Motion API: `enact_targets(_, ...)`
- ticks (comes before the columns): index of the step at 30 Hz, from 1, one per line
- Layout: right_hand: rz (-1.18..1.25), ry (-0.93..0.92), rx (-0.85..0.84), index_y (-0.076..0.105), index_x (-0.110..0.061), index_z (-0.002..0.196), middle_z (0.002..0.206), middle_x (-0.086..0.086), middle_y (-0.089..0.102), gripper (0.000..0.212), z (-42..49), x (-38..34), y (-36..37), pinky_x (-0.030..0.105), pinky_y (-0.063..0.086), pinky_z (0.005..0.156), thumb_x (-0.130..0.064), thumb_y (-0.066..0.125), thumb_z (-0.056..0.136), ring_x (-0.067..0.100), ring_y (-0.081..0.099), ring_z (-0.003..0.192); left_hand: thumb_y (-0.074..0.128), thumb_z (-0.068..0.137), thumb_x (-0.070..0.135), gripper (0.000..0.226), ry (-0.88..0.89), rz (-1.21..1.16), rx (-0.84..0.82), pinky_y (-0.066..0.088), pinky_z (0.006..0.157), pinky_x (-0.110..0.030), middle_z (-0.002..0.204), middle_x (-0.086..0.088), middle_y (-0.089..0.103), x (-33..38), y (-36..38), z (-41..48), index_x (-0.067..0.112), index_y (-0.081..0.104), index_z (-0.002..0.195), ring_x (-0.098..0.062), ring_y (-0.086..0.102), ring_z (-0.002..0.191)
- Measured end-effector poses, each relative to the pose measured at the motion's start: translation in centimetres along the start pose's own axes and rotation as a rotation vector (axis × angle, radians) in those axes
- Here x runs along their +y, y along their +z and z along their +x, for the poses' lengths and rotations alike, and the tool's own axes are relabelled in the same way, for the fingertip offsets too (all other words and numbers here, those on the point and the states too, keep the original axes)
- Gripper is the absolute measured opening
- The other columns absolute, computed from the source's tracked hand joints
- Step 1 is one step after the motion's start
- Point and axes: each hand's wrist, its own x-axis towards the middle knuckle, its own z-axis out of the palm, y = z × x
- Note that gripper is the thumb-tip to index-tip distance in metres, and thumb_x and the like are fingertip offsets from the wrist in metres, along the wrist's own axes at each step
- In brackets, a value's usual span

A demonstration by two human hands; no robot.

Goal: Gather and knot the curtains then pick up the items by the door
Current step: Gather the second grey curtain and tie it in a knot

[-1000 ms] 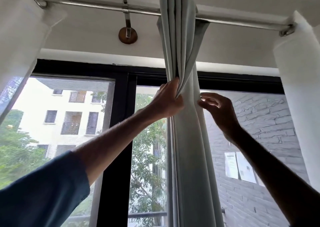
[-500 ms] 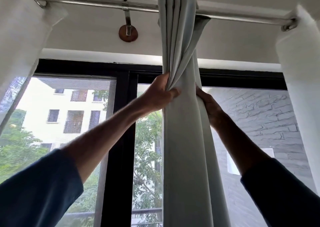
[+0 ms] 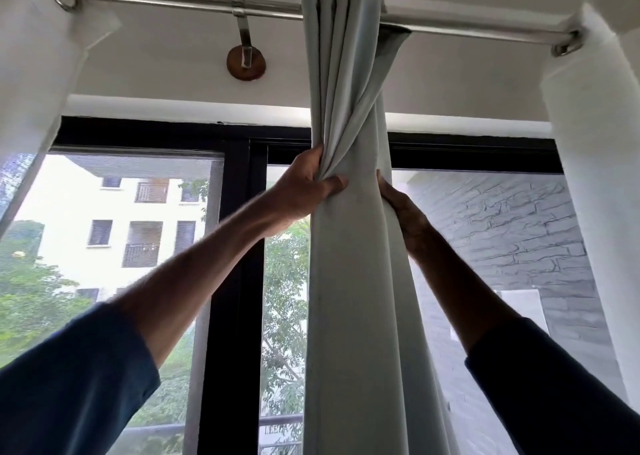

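A pale grey curtain [image 3: 356, 281] hangs bunched in a narrow column from the steel rod [image 3: 173, 2], in the middle of the window. My left hand [image 3: 304, 187] grips its gathered folds from the left, thumb across the front. My right hand [image 3: 398, 205] reaches around the curtain's right side at the same height; its fingers go behind the cloth and are hidden. Above my hands the folds twist toward the rod. The door and its items are out of view.
White curtains hang bunched at the far left [image 3: 31, 83] and far right [image 3: 595, 163] of the rod. A wall bracket [image 3: 246, 63] holds the rod. Behind stands a black-framed window [image 3: 239, 246], with a grey brick wall [image 3: 502, 232] outside on the right.
My right hand, apart from the curtain a second ago, has closed in onto its right side. My left hand has tightened on the folds, and the curtain is drawn into a narrower bundle.
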Motion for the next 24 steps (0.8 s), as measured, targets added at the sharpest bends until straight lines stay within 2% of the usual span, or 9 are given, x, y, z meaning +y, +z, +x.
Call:
enact_targets(2,-0.101,0.055,0.072,0.077,-0.013,0.112,0.113,0.011,0.075,0.044,0.2,0.2,-1.1,0.034,0.061,0.08,-0.044,0.071,0.081,0.022,0.074,0.095,0.06,0.094,0.002,0.029,-0.005,0.147,0.034,0.06,0.083,-0.04,0.114,-0.018,0.07,0.1,0.0,-0.2,0.004,0.059,0.123,-0.025,0.069,0.1)
enact_targets(5,-0.289,0.075,0.149,0.075,-0.009,0.113,0.11,0.014,0.076,0.049,-0.9,0.1,-2.2,0.033,0.06,0.078,-0.042,0.077,0.076,0.022,0.075,0.09,0.06,0.087,0.019,0.027,0.005,0.375,0.123,0.059,0.077,-0.047,0.101,-0.02,0.068,-0.1,0.8,-0.7,0.003,0.062,0.109,-0.033,0.068,0.093)
enact_targets(9,-0.423,0.074,0.227,0.074,-0.005,0.113,0.106,0.017,0.076,0.06,-3.5,0.9,-3.4,0.039,0.06,0.079,-0.041,0.086,0.067,0.03,0.075,0.089,0.063,0.092,0.023,0.022,0.025,0.604,0.168,0.051,0.077,-0.037,0.097,-0.014,0.063,-0.6,2.4,-2.7,0.004,0.057,0.102,-0.034,0.058,0.097)
enact_targets(12,-0.477,0.081,0.297,0.074,-0.005,0.111,0.103,0.016,0.077,0.053,-5.8,1.9,-3.8,0.05,0.06,0.087,-0.035,0.089,0.07,0.035,0.075,0.095,0.069,0.089,0.027,0.035,0.01,0.665,0.165,0.046,0.087,-0.038,0.112,-0.013,0.061,-0.7,4.0,-5.2,0.004,0.056,0.113,-0.031,0.051,0.11)
enact_targets(15,-0.529,0.033,0.359,0.074,-0.005,0.108,0.097,0.014,0.078,0.045,-8.4,2.9,-3.4,0.049,0.062,0.082,-0.028,0.089,0.073,0.033,0.076,0.089,0.073,0.086,0.032,0.053,-0.039,0.688,0.168,0.048,0.089,-0.043,0.117,-0.013,0.061,-1.5,5.8,-7.5,0.009,0.048,0.126,-0.032,0.051,0.11)
enact_targets(17,-0.548,-0.026,0.41,0.075,-0.005,0.104,0.092,0.011,0.079,0.039,-10.1,3.6,-2.9,0.044,0.064,0.076,-0.022,0.089,0.072,0.03,0.077,0.085,0.073,0.086,0.033,0.067,-0.053,0.705,0.206,0.049,0.088,-0.046,0.119,-0.017,0.061,-2.2,7.1,-9.1,0.018,0.03,0.135,-0.033,0.053,0.108)
enact_targets(19,-0.588,-0.089,0.469,0.076,-0.007,0.1,0.089,0.008,0.079,0.038,-11.4,4.7,-2.4,0.043,0.064,0.074,-0.021,0.091,0.068,0.027,0.077,0.082,0.072,0.089,0.029,0.073,-0.037,0.685,0.26,0.049,0.087,-0.047,0.12,-0.021,0.06,-2.7,8.6,-10.6,0.025,0.016,0.135,-0.034,0.055,0.108)
enact_targets(21,-0.685,-0.122,0.548,0.077,-0.011,0.098,0.088,0.004,0.079,0.046,-12.6,6.2,-1.8,0.046,0.064,0.075,-0.03,0.092,0.059,0.022,0.077,0.08,0.067,0.093,0.026,0.063,-0.035,0.728,0.307,0.048,0.079,-0.042,0.109,-0.022,0.061,-2.8,10.0,-12.0,0.018,0.028,0.141,-0.035,0.059,0.101)
enact_targets(24,-0.839,-0.137,0.623,0.075,-0.016,0.096,0.086,-0.001,0.077,0.048,-14.1,8.0,-1.3,0.045,0.063,0.072,-0.037,0.086,0.054,0.017,0.075,0.078,0.062,0.097,0.025,0.042,-0.028,0.851,0.35,0.041,0.066,-0.038,0.095,-0.02,0.064,-3.2,11.4,-13.6,0.008,0.048,0.132,-0.039,0.064,0.088)
